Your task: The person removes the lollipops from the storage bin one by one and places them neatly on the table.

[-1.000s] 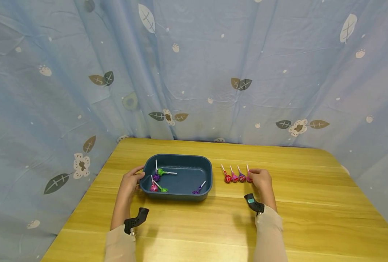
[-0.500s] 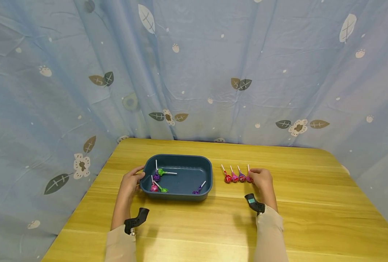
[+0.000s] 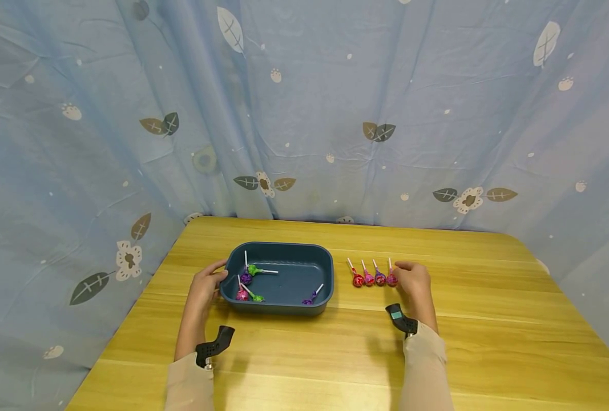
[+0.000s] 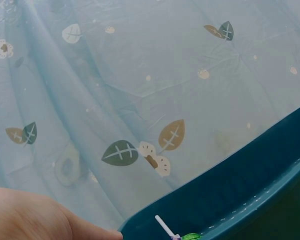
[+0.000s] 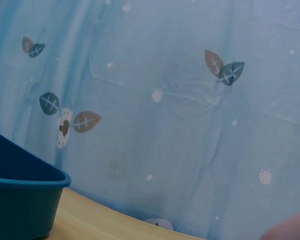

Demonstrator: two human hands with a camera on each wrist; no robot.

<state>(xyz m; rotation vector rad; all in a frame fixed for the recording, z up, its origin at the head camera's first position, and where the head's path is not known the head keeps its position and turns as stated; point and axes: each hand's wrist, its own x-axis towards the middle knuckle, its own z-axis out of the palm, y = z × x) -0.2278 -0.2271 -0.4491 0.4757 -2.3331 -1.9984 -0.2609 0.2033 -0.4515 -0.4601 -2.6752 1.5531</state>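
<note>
My left hand [image 3: 202,286] holds the left end of a dark blue plastic bin [image 3: 278,308], its thumb at the rim in the left wrist view. Inside lie several wrapped lollipops: purple [image 3: 245,277] and green [image 3: 253,270] ones and a pink one [image 3: 242,294] at the left, plus another purple lollipop [image 3: 308,300] at the front right. To the bin's right, a row on the table has a red lollipop [image 3: 358,279], a pink one [image 3: 368,279], a dark purple one [image 3: 380,279] and a second pink one [image 3: 392,278]. My right hand [image 3: 413,281] is beside that last lollipop, fingers loosened at its right side.
The wooden table [image 3: 489,319] extends right of the row and toward the front. A blue patterned curtain [image 3: 314,114] hangs behind the table and along both sides. Black wrist devices are on the left wrist [image 3: 214,345] and right wrist [image 3: 400,319].
My right hand has eased slightly to the right, off the rightmost pink lollipop, which now shows more fully at the row's end. The left hand and the bin stay put.
</note>
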